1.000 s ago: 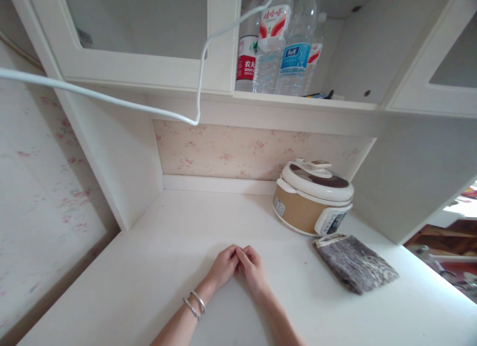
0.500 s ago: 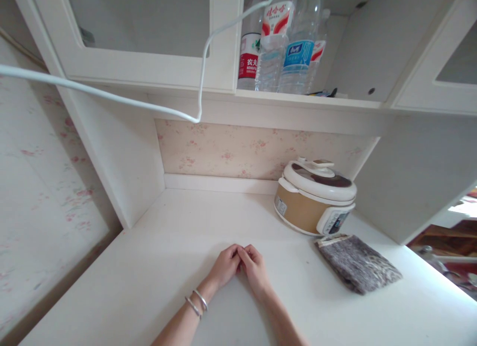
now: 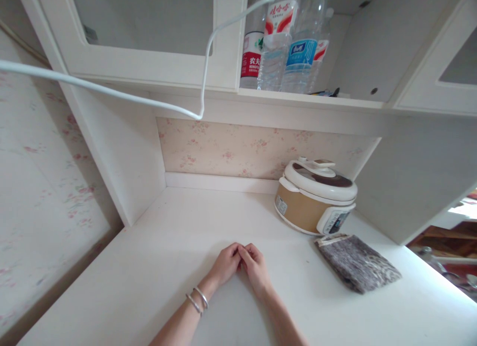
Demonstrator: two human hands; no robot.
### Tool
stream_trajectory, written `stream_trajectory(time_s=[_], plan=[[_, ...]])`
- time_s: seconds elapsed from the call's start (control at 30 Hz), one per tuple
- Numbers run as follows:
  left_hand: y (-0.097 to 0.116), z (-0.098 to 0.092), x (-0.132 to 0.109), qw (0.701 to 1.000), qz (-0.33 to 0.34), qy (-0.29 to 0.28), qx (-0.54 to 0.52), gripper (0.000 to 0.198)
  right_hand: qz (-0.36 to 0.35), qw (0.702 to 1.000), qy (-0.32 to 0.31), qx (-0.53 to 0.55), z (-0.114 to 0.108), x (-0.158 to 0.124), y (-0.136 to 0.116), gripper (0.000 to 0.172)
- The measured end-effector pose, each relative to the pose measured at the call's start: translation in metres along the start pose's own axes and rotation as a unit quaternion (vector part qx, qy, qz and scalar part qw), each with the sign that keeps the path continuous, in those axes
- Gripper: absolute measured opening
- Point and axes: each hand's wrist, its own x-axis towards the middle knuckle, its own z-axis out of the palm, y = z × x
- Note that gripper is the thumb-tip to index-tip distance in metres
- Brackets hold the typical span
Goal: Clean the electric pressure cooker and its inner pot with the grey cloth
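My left hand, with two silver bangles on its wrist, rests on the white countertop. Against it lies my right hand, so the two meet at the fingertips and thumbs. Both have curled, closed fingers, and no object shows in or between them. To the right of my hands is a folded grey patterned cloth, apart from them. Just behind the cloth stands a tan and white electric cooker, its lid on and its control panel facing front right.
Overhead, an open cupboard shelf holds several plastic bottles. A white cable hangs across the upper left in front of the cabinet. White side panels and floral wallpaper enclose the counter. Wooden furniture shows far right.
My hands stay together in the same place. Only the camera view has shifted very slightly.
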Motion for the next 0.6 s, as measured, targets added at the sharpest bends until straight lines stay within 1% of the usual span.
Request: stream_trajectory(time_s=[0.17,0.37,0.5,0.6], plan=[[0.0004,0.0007,0.0001,1.000,-0.001,-0.010,-0.013,0.029,-0.006,1.000,-0.004,0.009,0.0001,0.0003,0.0015,0.040],[-0.0033,0.0013,0.0016,1.000,-0.013,-0.005,0.004,0.030,0.013,0.997,-0.029,0.076,0.0019,0.0015,0.0050,0.036],[-0.0043,0.0012,0.0017,1.000,-0.012,-0.011,-0.002,0.029,0.023,0.997,-0.027,0.071,0.0014,0.0025,0.0066,0.037],[-0.0047,0.0012,0.0018,1.000,-0.019,-0.010,-0.011,0.030,0.017,0.997,-0.036,0.065,0.0010,0.0024,0.0063,0.036]])
